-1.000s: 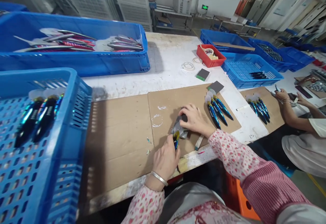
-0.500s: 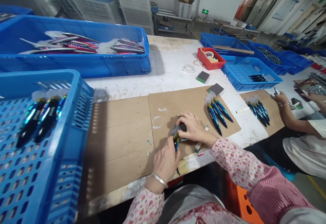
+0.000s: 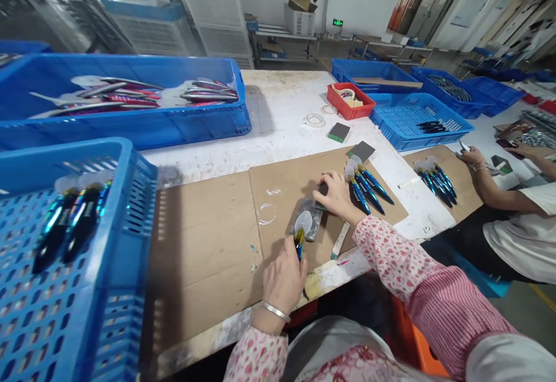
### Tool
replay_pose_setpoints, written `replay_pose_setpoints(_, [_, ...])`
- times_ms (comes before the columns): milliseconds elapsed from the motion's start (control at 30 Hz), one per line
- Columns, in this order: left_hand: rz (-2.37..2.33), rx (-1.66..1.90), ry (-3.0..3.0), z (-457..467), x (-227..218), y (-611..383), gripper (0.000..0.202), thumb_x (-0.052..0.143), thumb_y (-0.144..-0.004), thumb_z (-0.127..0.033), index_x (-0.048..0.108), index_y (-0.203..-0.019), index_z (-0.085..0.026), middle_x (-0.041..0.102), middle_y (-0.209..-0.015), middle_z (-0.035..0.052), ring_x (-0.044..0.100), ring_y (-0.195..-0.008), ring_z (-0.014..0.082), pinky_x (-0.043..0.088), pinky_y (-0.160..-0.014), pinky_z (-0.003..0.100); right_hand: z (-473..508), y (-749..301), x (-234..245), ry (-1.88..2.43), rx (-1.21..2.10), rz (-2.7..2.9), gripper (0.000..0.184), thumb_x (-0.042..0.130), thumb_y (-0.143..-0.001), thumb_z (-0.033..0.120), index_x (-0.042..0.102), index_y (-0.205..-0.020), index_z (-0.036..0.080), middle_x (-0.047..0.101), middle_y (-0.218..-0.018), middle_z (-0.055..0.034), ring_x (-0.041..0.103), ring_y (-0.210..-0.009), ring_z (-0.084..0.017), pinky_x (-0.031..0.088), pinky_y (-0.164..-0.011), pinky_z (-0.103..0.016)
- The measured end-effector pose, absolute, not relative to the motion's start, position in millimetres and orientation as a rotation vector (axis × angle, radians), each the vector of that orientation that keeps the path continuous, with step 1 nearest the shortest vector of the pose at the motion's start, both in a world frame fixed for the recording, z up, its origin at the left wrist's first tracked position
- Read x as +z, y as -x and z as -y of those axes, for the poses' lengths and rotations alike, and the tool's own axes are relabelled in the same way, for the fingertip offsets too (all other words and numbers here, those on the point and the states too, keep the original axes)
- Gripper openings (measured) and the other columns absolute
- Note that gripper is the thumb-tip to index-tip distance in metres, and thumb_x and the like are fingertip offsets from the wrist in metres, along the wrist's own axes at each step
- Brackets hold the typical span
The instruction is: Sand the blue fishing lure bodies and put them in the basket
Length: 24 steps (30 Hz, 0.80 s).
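My left hand (image 3: 284,275) is closed around a blue-and-black fishing lure (image 3: 299,243); its round clear lip points away from me, over a grey flat block (image 3: 315,228) on the cardboard. My right hand (image 3: 336,195) grips a dark sanding block (image 3: 321,192) by its edges, at the far end of the grey block and apart from the lure. Just right of that hand lie several finished-looking lures (image 3: 369,188), side by side with their lips away from me. A pale narrow strip (image 3: 341,240) rests near the table edge.
Blue crates with lures stand left: a perforated one (image 3: 143,196) near, a solid one (image 3: 174,124) behind. A red box (image 3: 362,111), tape roll (image 3: 314,119) and sanding sponges (image 3: 339,132) lie farther back. Right, a co-worker's hand (image 3: 473,156) is beside more lures (image 3: 435,184).
My right hand has moved away from the lure, up and to the right, with the sanding block. The lure's clear lip and the grey block are now uncovered. My left hand keeps its hold.
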<state>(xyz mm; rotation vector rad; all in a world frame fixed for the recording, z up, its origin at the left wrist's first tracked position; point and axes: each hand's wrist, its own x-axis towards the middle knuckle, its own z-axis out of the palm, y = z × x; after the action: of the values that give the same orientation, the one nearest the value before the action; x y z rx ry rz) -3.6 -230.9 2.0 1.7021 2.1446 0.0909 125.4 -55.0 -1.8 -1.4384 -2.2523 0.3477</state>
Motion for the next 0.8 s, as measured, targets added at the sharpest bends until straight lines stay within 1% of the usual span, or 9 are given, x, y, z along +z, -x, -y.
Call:
replay_pose_setpoints(133, [-2.144,0.076,-1.736,231.0,2.8,2.9,0.031,0.034,-0.095,-0.031,0.041,-0.121,-0.016,0.071,-0.094,0.0124,0.071,-0.084,0.0249,0.045,-0.065,0.031,46.1,-142.5,-8.3,1.483,0.372,2.275,0.032,0.051,-0.094,0.046,0.061,-0.116,0.025,0.044,-0.132,-0.0101,0.033,-0.127,-0.030,0.039,-0.098,-0.047])
replay_pose_setpoints(200, [-2.153,0.057,-1.732,230.7,4.2,3.0,0.032,0.034,-0.095,-0.032,0.041,-0.122,-0.015,0.071,-0.094,0.0127,0.071,-0.083,0.0259,0.046,-0.064,0.032,53.0,-155.4,-3.4,1.421,0.275,2.370,0.037,0.050,-0.095,0.046,0.056,-0.126,0.026,0.038,-0.140,-0.0119,0.029,-0.132,-0.030,0.035,-0.102,-0.047])
replay_pose_setpoints(267, [-2.158,0.040,-1.727,229.9,5.5,3.5,0.034,0.033,-0.095,-0.032,0.040,-0.123,-0.014,0.071,-0.092,0.0132,0.071,-0.082,0.0269,0.046,-0.064,0.032,63.7,-171.7,5.5,1.389,0.121,2.391,0.040,0.053,-0.095,0.042,0.053,-0.130,0.024,0.035,-0.143,-0.0129,0.028,-0.133,-0.031,0.032,-0.104,-0.047])
replay_pose_setpoints(333, [-2.149,0.025,-1.729,228.9,6.9,4.3,0.035,0.033,-0.095,-0.032,0.040,-0.124,-0.013,0.071,-0.092,0.0139,0.071,-0.081,0.0275,0.046,-0.063,0.032,75.8,-189.8,13.6,1.382,0.051,2.403,0.031,0.055,-0.094,0.035,0.057,-0.122,0.022,0.046,-0.133,-0.0126,0.039,-0.125,-0.028,0.035,-0.101,-0.043])
replay_pose_setpoints(400, [-2.134,0.006,-1.728,228.0,8.6,5.0,0.036,0.033,-0.095,-0.032,0.041,-0.124,-0.012,0.072,-0.093,0.0145,0.070,-0.080,0.0274,0.046,-0.063,0.032,87.9,-206.4,17.0,1.319,0.131,2.528,0.018,0.054,-0.092,0.025,0.063,-0.107,0.020,0.058,-0.111,-0.0092,0.051,-0.108,-0.023,0.041,-0.092,-0.036])
replay_pose_setpoints(467, [-2.119,-0.002,-1.731,227.6,10.8,5.1,0.035,0.033,-0.095,-0.031,0.041,-0.123,-0.012,0.072,-0.094,0.0149,0.070,-0.080,0.0275,0.046,-0.063,0.033,99.7,-217.4,15.4,1.167,0.260,2.745,0.014,0.055,-0.087,0.016,0.064,-0.097,0.020,0.061,-0.097,-0.0057,0.056,-0.096,-0.020,0.043,-0.084,-0.030])
replay_pose_setpoints(567, [-2.121,0.004,-1.735,228.1,13.1,4.3,0.035,0.033,-0.095,-0.030,0.041,-0.123,-0.011,0.072,-0.094,0.0155,0.070,-0.082,0.0285,0.046,-0.062,0.033,114.5,-220.8,10.0,0.995,0.297,2.980,0.021,0.054,-0.081,0.008,0.064,-0.095,0.019,0.061,-0.096,-0.0058,0.057,-0.092,-0.020,0.042,-0.079,-0.028])
replay_pose_setpoints(667, [-2.137,0.003,-1.739,229.1,12.3,3.1,0.037,0.032,-0.096,-0.031,0.039,-0.126,-0.011,0.071,-0.096,0.0159,0.071,-0.084,0.0289,0.047,-0.064,0.034,121.4,-217.0,8.3,1.005,0.350,3.043,0.019,0.053,-0.079,0.007,0.064,-0.090,0.019,0.063,-0.092,-0.0064,0.058,-0.086,-0.020,0.041,-0.074,-0.028])
replay_pose_setpoints(800, [-2.151,0.005,-1.739,230.2,8.3,1.8,0.037,0.035,-0.095,-0.032,0.041,-0.125,-0.012,0.071,-0.097,0.0147,0.071,-0.084,0.0281,0.046,-0.063,0.034,117.8,-216.7,10.6,0.962,0.663,2.915,0.021,0.057,-0.077,0.008,0.062,-0.094,0.017,0.063,-0.083,-0.0037,0.058,-0.076,-0.017,0.040,-0.069,-0.025])
